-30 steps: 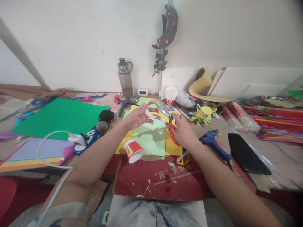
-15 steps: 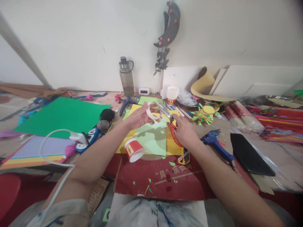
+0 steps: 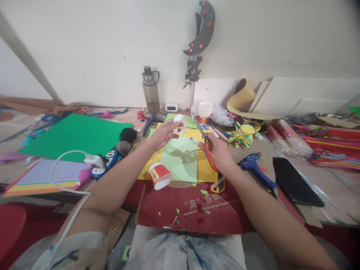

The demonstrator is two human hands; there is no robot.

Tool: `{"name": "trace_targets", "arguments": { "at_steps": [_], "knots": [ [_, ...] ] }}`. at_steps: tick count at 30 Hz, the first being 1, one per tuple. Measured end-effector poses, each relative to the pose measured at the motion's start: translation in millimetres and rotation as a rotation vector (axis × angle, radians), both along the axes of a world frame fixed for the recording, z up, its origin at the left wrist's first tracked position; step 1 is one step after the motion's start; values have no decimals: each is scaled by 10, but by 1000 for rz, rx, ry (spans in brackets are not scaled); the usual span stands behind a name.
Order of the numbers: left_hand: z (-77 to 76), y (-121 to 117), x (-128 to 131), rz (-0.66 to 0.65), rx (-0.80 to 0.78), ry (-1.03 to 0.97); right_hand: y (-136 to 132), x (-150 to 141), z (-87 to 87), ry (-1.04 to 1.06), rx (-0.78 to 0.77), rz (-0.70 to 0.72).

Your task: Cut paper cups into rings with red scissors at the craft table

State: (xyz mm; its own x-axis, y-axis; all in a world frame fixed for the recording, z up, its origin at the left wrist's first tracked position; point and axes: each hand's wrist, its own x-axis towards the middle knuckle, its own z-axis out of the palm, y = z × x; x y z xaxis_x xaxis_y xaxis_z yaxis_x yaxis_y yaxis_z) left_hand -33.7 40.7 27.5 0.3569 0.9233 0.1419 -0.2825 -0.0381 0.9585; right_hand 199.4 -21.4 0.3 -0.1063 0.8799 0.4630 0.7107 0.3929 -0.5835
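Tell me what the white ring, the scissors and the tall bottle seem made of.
Ring: probably paper or card; thin, matte white band. Scissors: greyish metal blades with a slight sheen; smooth orange-red handles, likely plastic. Bottle: tinted plastic or glass; translucent grey body.

You are at a craft workspace, a crowded worktable against a plain pale wall. Coloured paper sheets (image 3: pixel 75 138), glue guns (image 3: pixel 254 168), pipe cleaners (image 3: pixel 334 146) and small paper offcuts (image 3: pixel 204 192) surround you, and a handmade-looking crescent ornament (image 3: pixel 205 30) hangs in front.
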Motion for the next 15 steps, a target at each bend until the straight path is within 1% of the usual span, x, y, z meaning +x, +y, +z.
{"name": "trace_targets", "arguments": {
  "at_steps": [2,3,6,8,10,11,15],
  "knots": [
    [-7,13,-31,-32,14,3,8,-8,-10,128,-32,17],
    [-6,17,-49,-79,21,16,14,-13,-14,219,-51,32],
    [14,15,-104,-280,38,92,23,-24,-4,516,-88,116],
    [25,4,-128,-400,58,153,17,-23,25,656,-87,168],
    [18,-7,-135,-482,79,201,2,-21,59,716,-90,196],
    [7,-12,-132,-501,87,216,-8,-21,72,725,-93,208],
    [-48,-32,-88,-487,65,225,-42,-57,82,697,-149,317]
  ]
}}
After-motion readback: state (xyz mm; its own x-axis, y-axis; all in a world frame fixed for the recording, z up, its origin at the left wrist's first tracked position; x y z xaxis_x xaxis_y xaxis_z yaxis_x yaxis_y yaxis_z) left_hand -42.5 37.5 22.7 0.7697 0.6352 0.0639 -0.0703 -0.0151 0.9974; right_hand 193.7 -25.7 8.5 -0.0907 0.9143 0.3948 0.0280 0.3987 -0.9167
